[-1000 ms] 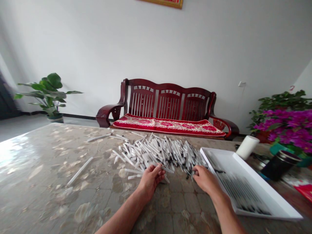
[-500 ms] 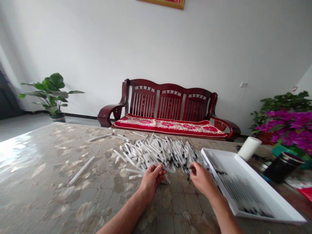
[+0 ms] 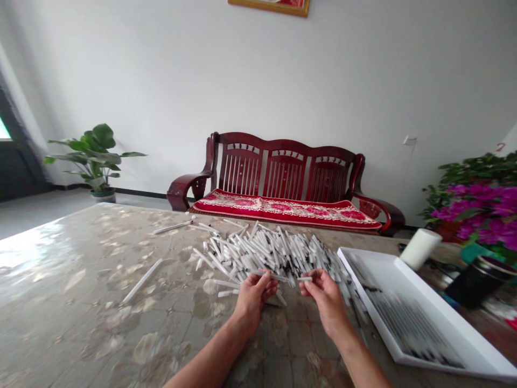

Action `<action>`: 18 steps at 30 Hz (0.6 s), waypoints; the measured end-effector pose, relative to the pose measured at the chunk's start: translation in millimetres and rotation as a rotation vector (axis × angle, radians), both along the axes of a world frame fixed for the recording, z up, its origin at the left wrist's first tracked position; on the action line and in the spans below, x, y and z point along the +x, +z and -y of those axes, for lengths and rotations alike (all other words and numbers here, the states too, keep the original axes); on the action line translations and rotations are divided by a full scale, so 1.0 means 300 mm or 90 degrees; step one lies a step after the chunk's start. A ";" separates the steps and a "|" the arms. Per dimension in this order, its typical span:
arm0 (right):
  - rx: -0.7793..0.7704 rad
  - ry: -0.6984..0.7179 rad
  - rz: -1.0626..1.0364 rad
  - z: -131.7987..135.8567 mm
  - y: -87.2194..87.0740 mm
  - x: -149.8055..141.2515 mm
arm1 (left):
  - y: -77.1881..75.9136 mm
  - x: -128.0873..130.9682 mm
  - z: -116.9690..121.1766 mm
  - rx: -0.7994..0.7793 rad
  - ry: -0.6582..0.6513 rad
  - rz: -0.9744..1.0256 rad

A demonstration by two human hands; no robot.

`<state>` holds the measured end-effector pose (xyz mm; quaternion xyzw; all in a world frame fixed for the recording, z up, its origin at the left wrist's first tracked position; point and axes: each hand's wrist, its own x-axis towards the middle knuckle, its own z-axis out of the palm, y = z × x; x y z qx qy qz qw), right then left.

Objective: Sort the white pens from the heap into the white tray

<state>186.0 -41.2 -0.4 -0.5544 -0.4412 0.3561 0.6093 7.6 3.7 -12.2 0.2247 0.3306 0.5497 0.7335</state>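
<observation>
Left hand: pinching a white pen
Right hand: apparently gripping a second pen
Nearby: heaped pens on the counter, white tray just beside

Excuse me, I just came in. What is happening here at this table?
A person is working with bare hands at a stone-patterned table. The left hand pinches a white pen, and the right hand pinches another white pen. Both hands are at the front edge of a heap of white pens with dark tips. To the right lies a white tray holding rows of dark-tipped pens, which look blurred.
</observation>
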 end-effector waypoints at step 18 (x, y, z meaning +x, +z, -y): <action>-0.040 0.035 -0.080 -0.010 -0.021 -0.064 | -0.007 0.004 0.012 0.028 -0.027 -0.021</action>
